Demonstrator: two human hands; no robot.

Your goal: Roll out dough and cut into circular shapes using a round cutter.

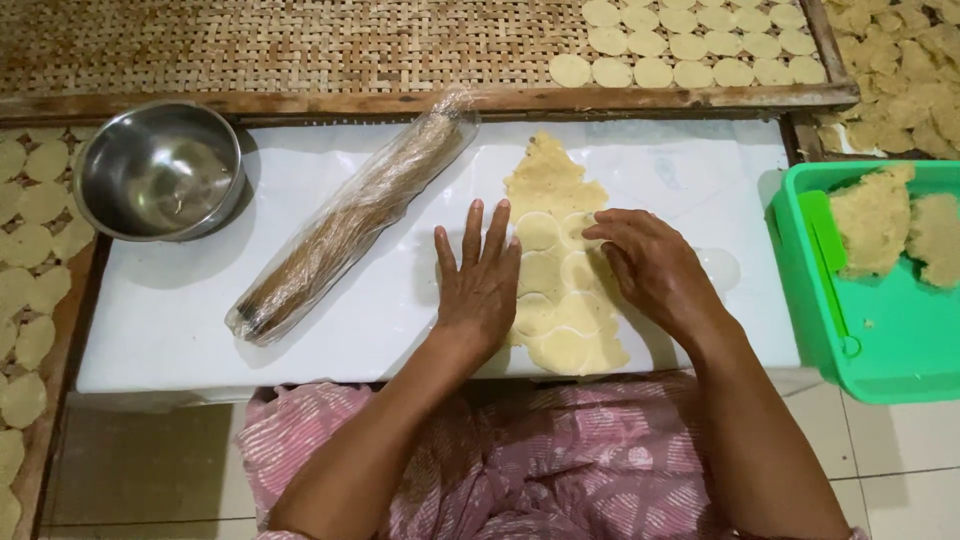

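Here the left hand [480, 285] lies flat, fingers spread, pinning the rolled dough sheet [556, 270] mid-desk [180, 310], while the right hand [648, 268], fingers together, rests on its right edge over the cut rounds.

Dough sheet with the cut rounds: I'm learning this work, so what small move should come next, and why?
Probably lift one cut round free with the right hand. Its fingertips already rest on the upper rounds of the dough sheet, the left hand lies flat at the sheet's edge, and finished rounds sit in rows on the woven tray.
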